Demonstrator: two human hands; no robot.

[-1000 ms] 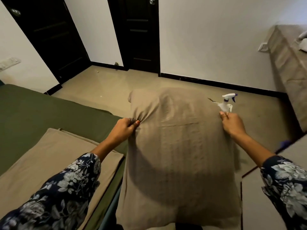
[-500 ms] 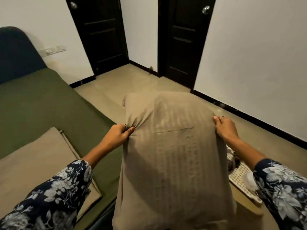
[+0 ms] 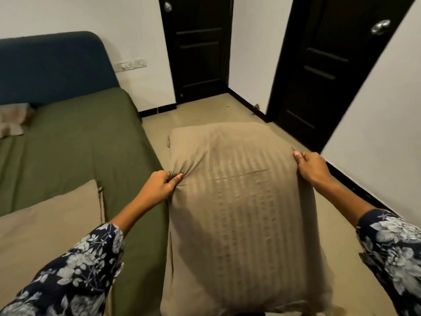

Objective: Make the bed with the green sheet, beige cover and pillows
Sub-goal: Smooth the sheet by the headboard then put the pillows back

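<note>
1. Bedroom view: the bed [image 3: 68, 144] with its green sheet [image 3: 75, 156] spread flat and its dark blue headboard [image 3: 52, 65] now fills the left side; two black doors [image 3: 200, 49] stand in the white walls ahead. One second ago the view faced the floor and a spray bottle, now out of frame. The person has turned toward the bed.
2. Pillow [image 3: 239, 213]: held upright in the air beside the bed's edge, above the floor, not yet over the sheet.
3. Grip state: the left hand [image 3: 161, 185] is clamped on a bunched fold at the pillow's left edge; the right hand [image 3: 312, 167] is clamped on its right edge. Both grips are unchanged.
4. Beige cover [image 3: 45, 236]: lies folded on the near part of the sheet. A second beige item [image 3: 13, 122] lies near the headboard; its identity cannot be told.
5. Meaning: the pillow appears to be in transit to the head end.
</note>
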